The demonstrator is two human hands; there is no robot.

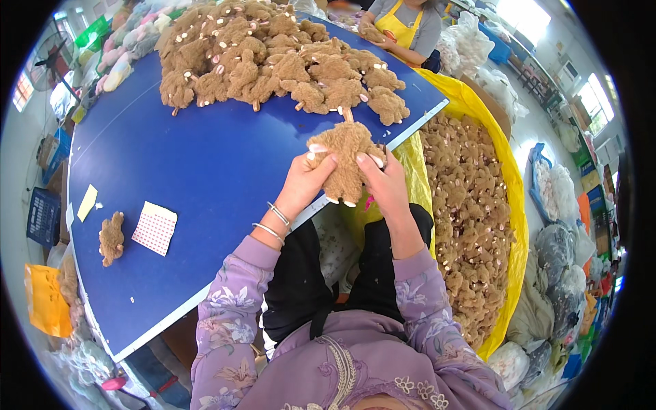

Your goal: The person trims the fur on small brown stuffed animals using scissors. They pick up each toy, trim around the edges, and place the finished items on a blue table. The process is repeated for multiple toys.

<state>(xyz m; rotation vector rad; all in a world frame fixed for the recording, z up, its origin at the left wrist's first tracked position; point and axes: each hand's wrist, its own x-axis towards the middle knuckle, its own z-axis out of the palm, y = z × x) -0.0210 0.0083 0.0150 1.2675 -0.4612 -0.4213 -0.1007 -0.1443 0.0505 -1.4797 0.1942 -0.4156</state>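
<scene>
Brown plush piece up front, over the near edge of the blue table, pinched from both sides: left hand at its 9 o'clock, right hand at 3, thumbs pressed on top. Clock from that piece: the table's pale edge runs behind it, 7 to 2 o'clock. Open blue surface spreads 8 to 10, room for the left hand; tighter upward, with the plush pile near at 11, loose pieces reaching round to 1. Yellow bag, full of more brown pieces, takes 3 to 5, just beside the right hand. Far out at 8: dotted sheet, then a single plush; yellow slip toward 9. Fingers mostly hidden under the plush, so their hold below can't be told. Stubby bit at its 12 meets the pile; can't tell which piece owns it. Small pink bit below the right hand, unclear. Co-worker at 1, cut off by the top rim. Bagged clutter at 4 bends out, hard to separate.
</scene>
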